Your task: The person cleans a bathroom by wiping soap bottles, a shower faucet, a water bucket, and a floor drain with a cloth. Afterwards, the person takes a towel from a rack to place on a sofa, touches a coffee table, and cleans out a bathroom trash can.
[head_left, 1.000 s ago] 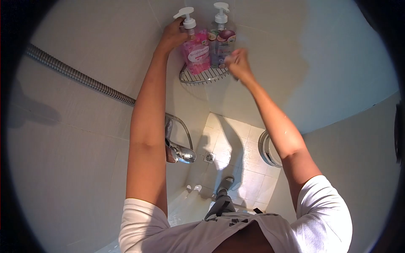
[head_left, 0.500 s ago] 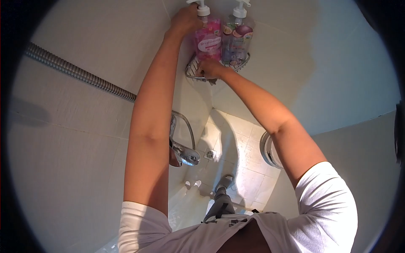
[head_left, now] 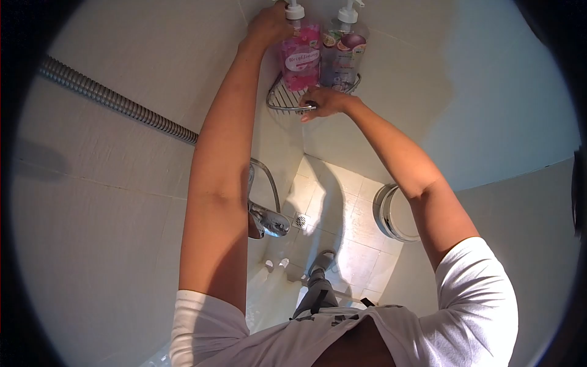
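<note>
A pink pump bottle and a clear, purple-labelled pump bottle stand side by side on a wire corner shelf. My left hand is at the upper left side of the pink bottle, close to its white pump; its fingertips are partly hidden behind the bottle. At the front rim of the shelf is my right hand, below the bottles, with thumb and fingers around the metal edge. A dark bit shows by its fingers, too small to name.
A ribbed metal hose crosses the left wall. Below the shelf, a chrome faucet juts from the wall. On the tiled floor are a drain and a round white container at right.
My right hand has shifted right along the shelf's front rim, and its fingers have changed position. The dark piece hanging under the shelf no longer shows there. My left hand has barely moved.
</note>
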Available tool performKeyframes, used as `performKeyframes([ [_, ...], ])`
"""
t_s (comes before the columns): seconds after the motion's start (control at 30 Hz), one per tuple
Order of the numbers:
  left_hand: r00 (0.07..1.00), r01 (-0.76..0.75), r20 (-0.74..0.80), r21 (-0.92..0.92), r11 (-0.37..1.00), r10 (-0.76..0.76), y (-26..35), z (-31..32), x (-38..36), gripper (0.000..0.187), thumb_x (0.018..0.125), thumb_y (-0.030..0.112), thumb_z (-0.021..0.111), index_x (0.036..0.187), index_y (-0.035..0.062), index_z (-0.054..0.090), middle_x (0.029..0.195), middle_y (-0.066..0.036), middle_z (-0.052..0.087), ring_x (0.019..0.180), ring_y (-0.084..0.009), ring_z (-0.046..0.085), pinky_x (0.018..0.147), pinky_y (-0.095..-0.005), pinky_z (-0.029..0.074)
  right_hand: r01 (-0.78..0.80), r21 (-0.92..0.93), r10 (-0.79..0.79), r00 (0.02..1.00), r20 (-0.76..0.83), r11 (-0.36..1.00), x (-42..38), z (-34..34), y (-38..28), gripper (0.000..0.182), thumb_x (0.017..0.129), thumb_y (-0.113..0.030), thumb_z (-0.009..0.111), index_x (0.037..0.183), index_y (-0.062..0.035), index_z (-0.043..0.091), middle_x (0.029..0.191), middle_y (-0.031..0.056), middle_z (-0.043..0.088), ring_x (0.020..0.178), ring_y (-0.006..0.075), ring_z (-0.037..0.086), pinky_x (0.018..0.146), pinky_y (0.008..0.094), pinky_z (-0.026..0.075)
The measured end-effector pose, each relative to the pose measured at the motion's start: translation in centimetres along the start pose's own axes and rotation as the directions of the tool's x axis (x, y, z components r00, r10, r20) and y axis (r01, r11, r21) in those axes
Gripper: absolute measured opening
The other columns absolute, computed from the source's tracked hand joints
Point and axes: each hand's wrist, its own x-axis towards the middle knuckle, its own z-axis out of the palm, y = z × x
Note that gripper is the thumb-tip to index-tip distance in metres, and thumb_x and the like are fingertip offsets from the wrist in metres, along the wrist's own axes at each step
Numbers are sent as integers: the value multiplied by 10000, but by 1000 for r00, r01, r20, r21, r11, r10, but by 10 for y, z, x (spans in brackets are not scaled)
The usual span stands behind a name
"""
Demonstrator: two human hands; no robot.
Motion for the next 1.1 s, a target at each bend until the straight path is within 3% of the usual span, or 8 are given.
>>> performKeyframes([
  [0.2, 1000, -21, -18, -33, 999, 21, 1, 2, 5, 317, 704, 172, 586, 970, 8, 533, 952, -223, 593, 921, -372, 562, 779, -439, 450, -204, 380, 164, 977, 136, 902, -3, -2, 8, 417, 616, -85, 719, 1009, -17, 599, 931, 95, 626, 832, 208, 603, 732, 304, 465],
  [0.3, 999, 12, -42, -61, 998, -15, 3, -1, 2, 304, 704, 166, 582, 965, 15, 540, 944, -214, 597, 913, -372, 564, 773, -435, 452, 71, 752, 203, 942, -265, 655, -14, 16, 7, 367, 626, -13, 698, 978, 9, 596, 911, 89, 634, 744, 167, 610, 671, 275, 477],
  [0.37, 1000, -10, -1, -69, 998, 10, -6, 5, 7, 308, 701, 183, 594, 962, 28, 547, 947, -204, 601, 910, -363, 569, 772, -427, 453, 473, 833, 600, 590, -541, 285, -45, 23, -35, 263, 723, -21, 645, 973, 20, 576, 889, 101, 626, 758, 172, 609, 668, 269, 491],
  [0.5, 1000, -24, -18, -77, 997, 23, -5, 4, 5, 319, 690, 193, 609, 958, 30, 550, 950, -201, 602, 911, -356, 573, 769, -422, 456, 333, 826, 554, 832, -31, -454, -72, 117, -25, 324, 946, -257, 360, 1118, -4, 466, 1072, 160, 555, 921, 262, 571, 778, 376, 496],
  [0.53, 998, -56, -34, -71, 996, 53, -9, 7, 8, 323, 692, 195, 609, 960, 26, 547, 955, -203, 601, 911, -354, 574, 768, -421, 457, 336, 825, 554, 832, -34, -454, -67, 123, -29, 324, 946, -257, 360, 1118, -4, 466, 1072, 160, 555, 921, 262, 571, 778, 376, 496],
  [0.6, 995, -91, -51, -57, 994, 88, -8, 6, 8, 328, 693, 197, 609, 962, 22, 544, 960, -206, 600, 912, -352, 575, 766, -421, 458, 367, 346, 461, 852, 248, -864, -41, 131, -48, 363, 961, -287, 252, 1155, -50, 447, 1185, 180, 482, 1063, 335, 481, 873, 529, 411],
  [0.8, 997, 65, 33, -46, 997, -63, 2, -1, 4, 347, 714, 199, 588, 1004, 18, 526, 986, -218, 592, 947, -357, 564, 784, -418, 453, 398, 299, 420, 908, 9, -867, 25, 100, -37, 333, 955, -233, 231, 1150, -82, 454, 1197, 169, 478, 1113, 355, 434, 880, 549, 372],
  [1.1, 1000, 14, 3, -51, 999, -14, 0, -1, 5, 327, 696, 165, 599, 977, 14, 526, 983, -221, 590, 934, -362, 567, 777, -424, 450, 477, 236, 509, 855, 98, -847, 9, 104, -50, 227, 938, -119, 304, 1085, -47, 463, 1126, 145, 487, 1021, 310, 472, 828, 482, 429],
])
